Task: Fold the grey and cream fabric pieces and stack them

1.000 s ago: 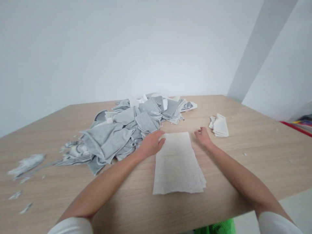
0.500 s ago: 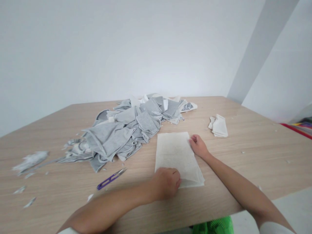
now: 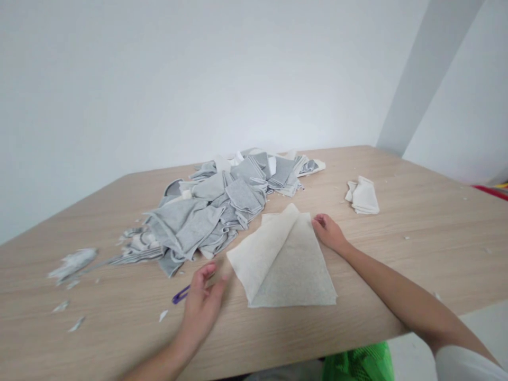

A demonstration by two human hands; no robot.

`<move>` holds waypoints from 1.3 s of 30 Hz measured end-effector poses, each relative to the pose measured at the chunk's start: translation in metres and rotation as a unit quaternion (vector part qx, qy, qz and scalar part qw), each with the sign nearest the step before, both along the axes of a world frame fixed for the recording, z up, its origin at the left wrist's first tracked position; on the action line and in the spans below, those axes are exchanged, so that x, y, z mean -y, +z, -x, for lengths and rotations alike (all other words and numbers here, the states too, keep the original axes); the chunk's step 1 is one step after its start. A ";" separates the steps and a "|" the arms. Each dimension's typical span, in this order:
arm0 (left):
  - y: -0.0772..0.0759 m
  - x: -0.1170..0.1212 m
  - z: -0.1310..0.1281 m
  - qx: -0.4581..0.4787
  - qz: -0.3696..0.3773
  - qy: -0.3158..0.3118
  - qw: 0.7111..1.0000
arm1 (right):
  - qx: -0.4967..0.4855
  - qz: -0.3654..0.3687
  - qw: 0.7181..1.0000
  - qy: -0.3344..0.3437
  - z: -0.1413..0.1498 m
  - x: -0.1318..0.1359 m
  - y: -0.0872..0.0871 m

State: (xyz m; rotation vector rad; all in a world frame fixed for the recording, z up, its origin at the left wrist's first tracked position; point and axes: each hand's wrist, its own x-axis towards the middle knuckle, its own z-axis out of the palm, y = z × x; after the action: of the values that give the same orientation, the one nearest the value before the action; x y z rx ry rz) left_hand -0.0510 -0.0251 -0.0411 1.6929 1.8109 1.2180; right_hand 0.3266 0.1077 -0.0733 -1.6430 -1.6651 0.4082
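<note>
Green mesh [image 3: 359,364] nearest, below both hands. Left hand [image 3: 203,299] empty, fingers parted, partly hiding purple tool [image 3: 180,295]. Cream cloth [image 3: 299,267] between hands, one flap turned over. Right hand [image 3: 327,232] curled at its edge; cannot tell if pinching. Grey cloth heap [image 3: 198,217] beyond left hand.

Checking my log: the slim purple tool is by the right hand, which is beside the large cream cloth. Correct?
No: the head view shows the slim purple tool by the left hand; the right hand is beside the large cream cloth.

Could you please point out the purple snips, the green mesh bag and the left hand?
Purple snips [image 3: 175,299]: head view, handle end.
Green mesh bag [image 3: 359,365]: head view, visible upper part.
Left hand [image 3: 200,306]: head view, palm.
</note>
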 end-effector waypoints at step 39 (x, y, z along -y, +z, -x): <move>0.037 0.012 -0.091 -0.407 -0.045 -0.335 0.848 | 0.227 0.040 0.970 0.074 0.011 0.031 0.024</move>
State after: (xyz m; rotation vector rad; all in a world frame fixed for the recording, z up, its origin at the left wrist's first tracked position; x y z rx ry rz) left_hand 0.0396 -0.0371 -0.0038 2.8334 1.2499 0.2731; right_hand 0.3159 0.0772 -0.0495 -1.7698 -2.1428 0.1772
